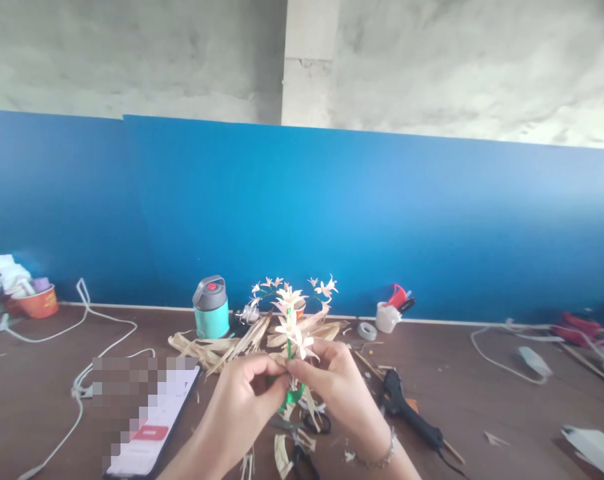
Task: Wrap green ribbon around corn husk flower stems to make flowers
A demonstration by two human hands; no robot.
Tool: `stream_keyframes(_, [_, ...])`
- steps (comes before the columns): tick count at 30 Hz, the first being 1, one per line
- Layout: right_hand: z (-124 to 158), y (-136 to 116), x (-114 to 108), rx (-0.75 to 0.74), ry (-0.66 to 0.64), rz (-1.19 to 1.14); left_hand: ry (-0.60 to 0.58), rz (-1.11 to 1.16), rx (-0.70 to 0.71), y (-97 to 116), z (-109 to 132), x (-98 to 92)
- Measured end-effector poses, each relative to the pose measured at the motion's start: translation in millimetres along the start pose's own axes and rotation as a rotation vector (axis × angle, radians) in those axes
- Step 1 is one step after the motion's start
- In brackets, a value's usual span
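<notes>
Left hand [245, 390] and right hand [343, 381] pinch the stem [289, 347], fingertips close together, likely the safest hold: light, bendy, with fragile-looking petals [288, 327]!

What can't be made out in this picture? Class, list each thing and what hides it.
All in the head view:
Flower stem at the grip: hidden by the left hand and right hand.
Phone screen: partly masked by pixel blocks.
White object at lower right: cut off by the right edge.
Flask contents: hidden by its lid.
</notes>
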State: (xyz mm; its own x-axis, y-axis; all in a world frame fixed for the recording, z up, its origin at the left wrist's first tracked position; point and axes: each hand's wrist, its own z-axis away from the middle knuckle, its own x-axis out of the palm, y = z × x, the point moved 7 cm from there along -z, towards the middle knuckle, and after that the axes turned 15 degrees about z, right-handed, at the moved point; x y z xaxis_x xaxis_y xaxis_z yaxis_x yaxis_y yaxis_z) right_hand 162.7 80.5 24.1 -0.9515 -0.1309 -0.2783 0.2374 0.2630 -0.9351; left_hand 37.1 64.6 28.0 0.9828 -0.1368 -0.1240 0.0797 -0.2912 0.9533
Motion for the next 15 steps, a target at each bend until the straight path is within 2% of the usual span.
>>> stream_keyframes(4, [1.2,-6.9,-2.2,-0.065,0.145,0.243,0.151,-0.234,0.179,1.1,4.2,-6.1])
stream_keyframes(7, [1.9,-7.0,-3.0,-0.08,0.235,0.397,0.228,-0.313,0.252,0.8,7.3,-6.5])
stream_keyframes(9, [2.1,-4.9,-3.8,-0.068,0.273,0.45,0.209,-0.278,0.2,-2.7,5.8,-4.2])
stream_keyframes(11, [2.2,-3.8,-4.1,-0.061,0.288,0.453,0.137,-0.183,0.073,-8.7,2.8,0.2])
stream_keyframes(13, [1.9,-3.4,-4.3,-0.048,0.286,0.423,0.079,-0.093,-0.041,-12.1,0.9,3.8])
stream_keyframes(15, [0.7,-0.2,-4.7,-0.004,0.262,0.338,0.064,-0.021,-0.096,-11.7,-0.5,4.2])
